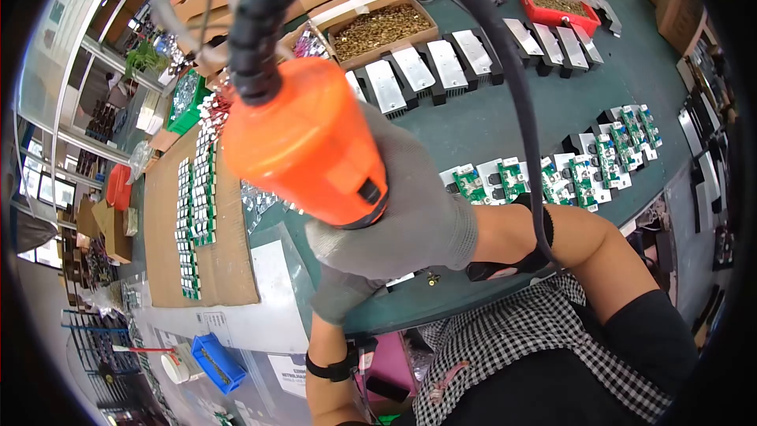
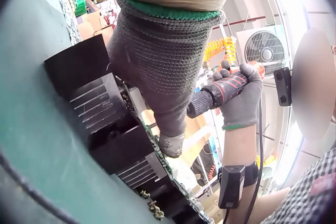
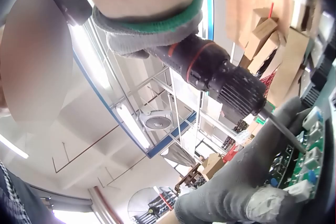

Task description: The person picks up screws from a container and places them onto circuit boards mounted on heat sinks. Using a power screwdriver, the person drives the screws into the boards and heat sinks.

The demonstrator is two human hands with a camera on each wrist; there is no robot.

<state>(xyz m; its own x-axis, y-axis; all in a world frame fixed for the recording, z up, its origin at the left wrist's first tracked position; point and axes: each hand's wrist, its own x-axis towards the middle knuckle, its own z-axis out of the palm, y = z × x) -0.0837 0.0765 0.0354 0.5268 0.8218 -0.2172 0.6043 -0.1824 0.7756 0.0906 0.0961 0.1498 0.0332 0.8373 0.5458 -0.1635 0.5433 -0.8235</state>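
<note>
My right hand (image 1: 426, 205), in a grey knit glove, grips an electric screwdriver (image 1: 303, 142) with an orange end and a black ribbed nose. The screwdriver's bit (image 3: 283, 129) points down at a green circuit board (image 3: 302, 174), its tip right at the components. My gloved left hand (image 3: 236, 184), one fingertip wrapped in tape, holds the board at its near side, thumb and finger spread along it. Beneath, black finned heatsinks (image 2: 97, 103) line the table in the left wrist view. From the head view, my left hand (image 1: 339, 292) is mostly hidden under the right.
More boards on heatsinks (image 1: 583, 177) stand to the right; heatsinks with silver plates (image 1: 410, 67) run along the back. Behind are a carton of brass-coloured screws (image 1: 386, 31) and a red tray (image 1: 544, 8). Cardboard (image 1: 229, 268) carrying board rows lies left. The screwdriver's cable (image 1: 512, 71) arches overhead.
</note>
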